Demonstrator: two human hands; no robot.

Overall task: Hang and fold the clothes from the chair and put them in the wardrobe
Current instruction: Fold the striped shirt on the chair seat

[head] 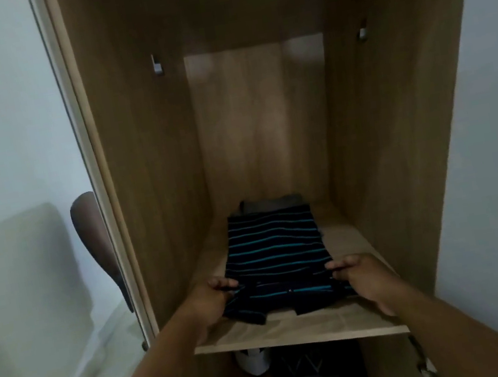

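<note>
1. I see two forearms coming in from the bottom edge, both bare, with no sleeve showing on either.
2. My left hand (217,304) wears no glove, ring or strap that I can make out.
3. My right hand (361,278) is likewise bare, with no watch or band visible at the wrist.

Hands: two, left hand (213,301), right hand (363,278)
Striped shirt (275,249): one
Grey garment (271,202): one
Shelf (296,327): one
Chair (97,245): one
</note>
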